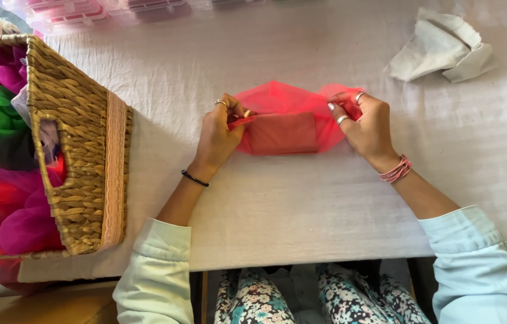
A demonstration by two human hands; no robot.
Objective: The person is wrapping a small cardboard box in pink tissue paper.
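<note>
Head view, looking straight down on a table spread with a white cloth [301,204]. At centre, a piece of red net fabric [283,123], partly folded into a denser rectangle with sheer edges fanning out above. Left hand [217,135] pinching the left end of the fabric between thumb and fingers, ring on one finger, black band at the wrist. Right hand [367,126] gripping the right end, fingertips tucked into the net, rings and pink bracelets visible. Exact fold lines under both sets of fingers hidden. To the far left, a woven basket [79,150] tipped toward the camera, stuffed with net pieces [1,180] in green, purple, pink and red; its left part cut off by the frame edge. Upper right, a crumpled white cloth [439,48], well apart from the hands. Along the top edge, clear plastic boxes [103,11], mostly cropped, contents too blurred to tell. Pale blue sleeves and a floral garment at the bottom, partly out of frame.
</note>
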